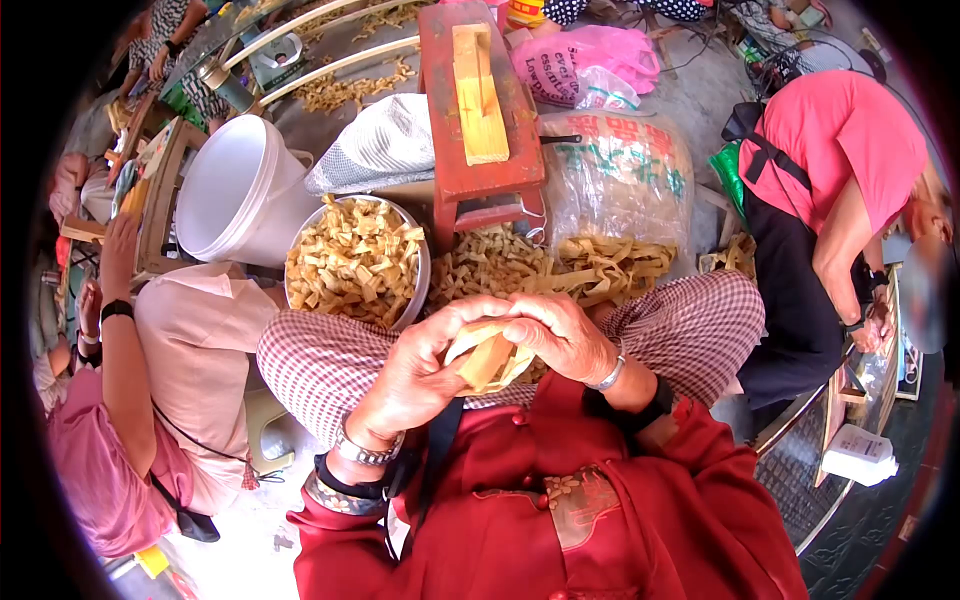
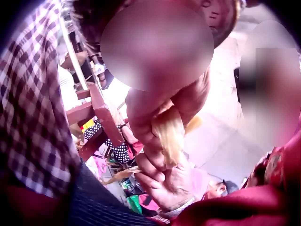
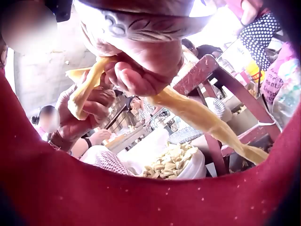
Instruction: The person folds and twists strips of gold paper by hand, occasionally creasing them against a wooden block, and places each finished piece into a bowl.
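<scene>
Just above my lap, my left hand point(image 1: 412, 358) and right hand point(image 1: 566, 338) face each other and hold a folded pale yellow strip point(image 1: 490, 362) between their fingers. In the right wrist view a loop of the strip point(image 3: 83, 100) stands between both hands, and a long tail point(image 3: 202, 120) hangs toward the lower right. The left wrist view shows a flat fold point(image 2: 169, 139) of it against curled fingers. In front of my knees, a white tub point(image 1: 424, 280) is heaped with short folded yellow pieces point(image 1: 352, 258).
A red wooden stool point(image 1: 437, 110) bears a yellow wooden block point(image 1: 482, 115). Loose strips point(image 1: 615, 265) lie beside a clear plastic sack point(image 1: 630, 190). An empty white bucket point(image 1: 225, 190) leans at the left. One person point(image 1: 840, 150) bends at the right; another point(image 1: 190, 350) sits at the left.
</scene>
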Demonstrator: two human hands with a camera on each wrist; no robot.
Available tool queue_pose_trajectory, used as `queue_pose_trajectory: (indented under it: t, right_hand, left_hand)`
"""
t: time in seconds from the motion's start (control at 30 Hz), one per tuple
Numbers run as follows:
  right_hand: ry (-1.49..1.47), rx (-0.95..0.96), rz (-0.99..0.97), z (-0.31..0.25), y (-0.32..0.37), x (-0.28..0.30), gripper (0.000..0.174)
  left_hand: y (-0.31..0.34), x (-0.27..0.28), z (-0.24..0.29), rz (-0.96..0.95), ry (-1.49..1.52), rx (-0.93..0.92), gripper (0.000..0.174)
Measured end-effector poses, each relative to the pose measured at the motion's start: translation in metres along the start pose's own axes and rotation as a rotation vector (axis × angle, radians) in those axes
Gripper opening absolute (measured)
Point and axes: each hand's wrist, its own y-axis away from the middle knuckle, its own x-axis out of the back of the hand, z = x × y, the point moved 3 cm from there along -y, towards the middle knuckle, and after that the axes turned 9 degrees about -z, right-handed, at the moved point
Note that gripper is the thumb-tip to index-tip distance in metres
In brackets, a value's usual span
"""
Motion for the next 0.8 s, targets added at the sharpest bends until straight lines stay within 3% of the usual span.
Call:
queue_pose_trajectory:
  t: [0.07, 0.2, 0.3, 0.33, 0.37, 0.47, 0.5, 0.6, 0.7, 0.8]
  right_hand:
    - [-0.059, -0.055, 0.015, 0.0, 0.001, -0.002, 0.029]
    - [-0.07, -0.088, 0.047, 0.006, 0.0, -0.007, 0.025]
    - [-0.059, -0.086, 0.223, 0.015, 0.0, -0.011, 0.031]
    - [-0.054, -0.258, 0.198, 0.008, 0.0, -0.005, 0.036]
    - [0.07, -0.192, 0.269, 0.016, 0.0, -0.004, 0.04]
    - [0.002, -0.126, 0.246, 0.019, 0.001, -0.005, 0.047]
    - [-0.054, -0.142, 0.192, 0.016, 0.001, -0.005, 0.049]
    - [-0.193, -0.247, 0.134, 0.026, 0.009, -0.004, 0.052]
    - [-0.27, -0.318, 0.241, 0.028, 0.025, 0.012, 0.046]
    - [-0.056, -0.238, 0.31, 0.029, 0.036, 0.041, 0.044]
  left_hand:
    - [-0.001, 0.003, 0.008, 0.013, -0.367, -0.146, 0.045]
    - [-0.006, -0.005, 0.004, 0.089, -0.617, -0.176, 0.053]
    - [-0.002, -0.004, -0.013, 0.101, -0.045, 0.122, 0.058]
    - [-0.005, -0.006, -0.016, 0.101, 0.059, 0.071, 0.06]
    - [-0.005, -0.006, -0.02, 0.073, 0.194, 0.089, 0.057]
    - [-0.003, -0.009, -0.034, -0.002, 0.581, 0.086, 0.053]
    - [-0.003, -0.01, -0.029, -0.028, 0.536, 0.187, 0.065]
    - [-0.003, -0.017, -0.034, -0.129, 0.765, 0.239, 0.062]
    - [-0.001, -0.011, -0.033, -0.011, 0.886, 0.201, 0.059]
    - [0.003, -0.005, -0.033, 0.004, 0.968, 0.098, 0.056]
